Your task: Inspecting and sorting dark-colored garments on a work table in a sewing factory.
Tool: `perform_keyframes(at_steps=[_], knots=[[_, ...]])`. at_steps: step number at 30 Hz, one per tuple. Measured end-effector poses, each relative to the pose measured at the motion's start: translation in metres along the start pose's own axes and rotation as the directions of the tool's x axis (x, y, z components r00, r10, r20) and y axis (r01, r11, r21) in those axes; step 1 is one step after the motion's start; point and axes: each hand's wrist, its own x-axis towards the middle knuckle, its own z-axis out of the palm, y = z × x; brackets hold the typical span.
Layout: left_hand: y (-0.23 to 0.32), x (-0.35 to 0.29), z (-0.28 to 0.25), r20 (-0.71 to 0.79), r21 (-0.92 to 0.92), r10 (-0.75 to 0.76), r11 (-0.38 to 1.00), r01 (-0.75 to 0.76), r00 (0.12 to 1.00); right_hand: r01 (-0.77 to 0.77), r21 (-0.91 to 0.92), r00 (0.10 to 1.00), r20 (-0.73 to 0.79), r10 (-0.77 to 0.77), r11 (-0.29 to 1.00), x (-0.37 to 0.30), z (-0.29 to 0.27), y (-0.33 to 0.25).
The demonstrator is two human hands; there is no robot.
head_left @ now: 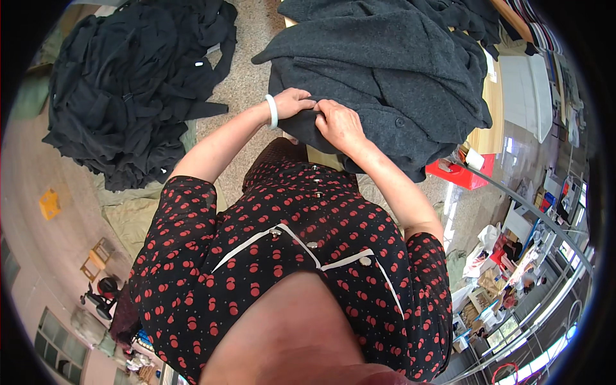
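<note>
I see a big dark clothes pile on the left, then a strip of bare floor with some room. Next, my left hand pinches the near edge of the grey coat. My right hand, just beside it, pinches that edge too. The coat lies on the table, past the fingers and rightward. One corner points left; its long way seems to run left to right.

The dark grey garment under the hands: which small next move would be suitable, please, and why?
Perhaps ease the right hand rightward along the dark grey garment: the left hand is close beside it, and the cloth lies in folds.
</note>
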Motion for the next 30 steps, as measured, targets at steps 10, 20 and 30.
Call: perform_keyframes(at_steps=[10, 20, 30], knots=[[0.012, -0.016, 0.007, -0.02, 0.369, 0.234, 0.905, -0.21, 0.972, 0.07, -0.21, 0.995, -0.049, -0.082, 0.975, -0.01, 0.005, 0.006], [0.02, -0.029, 0.032, -0.154, 0.638, 0.386, 0.742, -0.207, 0.91, 0.137, -0.316, 0.99, 0.02, -0.137, 0.939, -0.01, 0.01, 0.013], [0.024, -0.029, 0.028, -0.196, 0.612, 0.523, 0.726, -0.313, 0.83, 0.078, -0.087, 0.997, 0.002, -0.079, 0.993, -0.005, -0.006, 0.014]])
